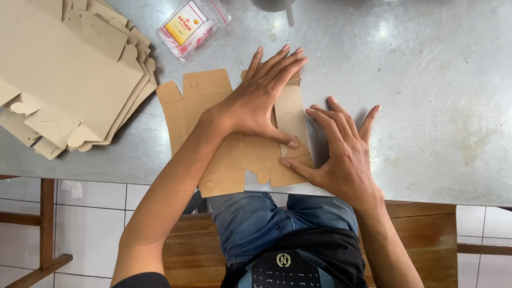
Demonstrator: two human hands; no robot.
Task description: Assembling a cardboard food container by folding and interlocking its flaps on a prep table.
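A flat brown cardboard box blank (pixel 202 101) lies on the steel table (pixel 426 80) in front of me. My left hand (pixel 256 101) presses flat on its middle, fingers spread and pointing away from me, thumb on a folded-up panel (pixel 290 114). My right hand (pixel 341 149) rests beside it on the right, fingers pushing against the raised edge of that panel, thumb on the blank's lower right corner. Neither hand grips anything.
A stack of the same unfolded cardboard blanks (pixel 69 69) sits at the far left. A small clear plastic bag with red pieces and a yellow label (pixel 189 26) lies behind the blank. A grey object (pixel 274 5) stands at the table's back edge. Below are my knees and a wooden bench (pixel 192 250).
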